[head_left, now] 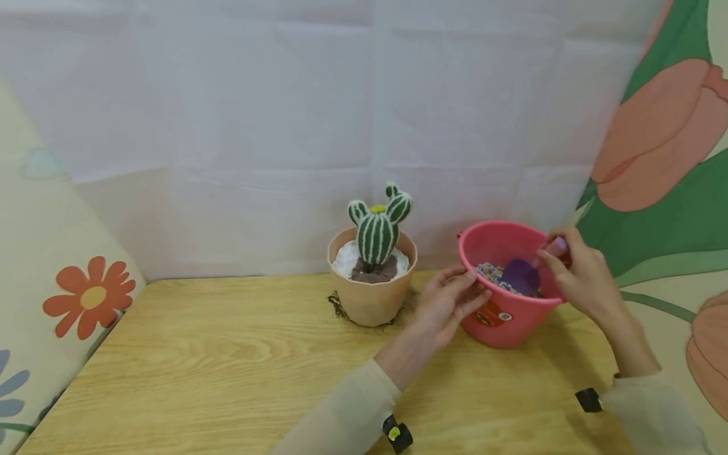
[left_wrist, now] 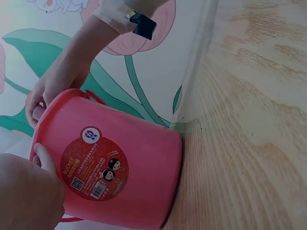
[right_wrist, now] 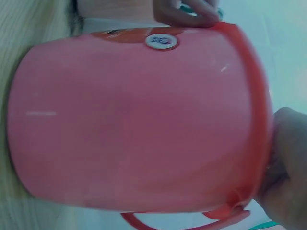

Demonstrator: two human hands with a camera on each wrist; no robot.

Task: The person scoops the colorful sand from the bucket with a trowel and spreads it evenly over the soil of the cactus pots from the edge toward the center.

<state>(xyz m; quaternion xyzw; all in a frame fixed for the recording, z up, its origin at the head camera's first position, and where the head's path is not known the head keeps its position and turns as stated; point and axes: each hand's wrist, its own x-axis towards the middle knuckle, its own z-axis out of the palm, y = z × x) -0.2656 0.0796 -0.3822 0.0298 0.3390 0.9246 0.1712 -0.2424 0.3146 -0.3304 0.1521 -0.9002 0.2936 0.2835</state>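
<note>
A pink bucket stands on the table at the right. Small multicolored granules lie inside it. My left hand grips the bucket's near left rim; in the left wrist view, a digit of that hand lies against the wall beside the round red label. Over the right rim reaches my right hand, holding a purple scoop by its lilac handle. The scoop's bowl rests down among the granules, its lower edge hidden. In the right wrist view, the bucket's wall hides the scoop.
Left of the bucket stands a peach pot with a knitted green cactus, white filling and brown material. Dark bits lie around its base. A white sheet hangs behind the wooden table. The bucket's red handle hangs down outside.
</note>
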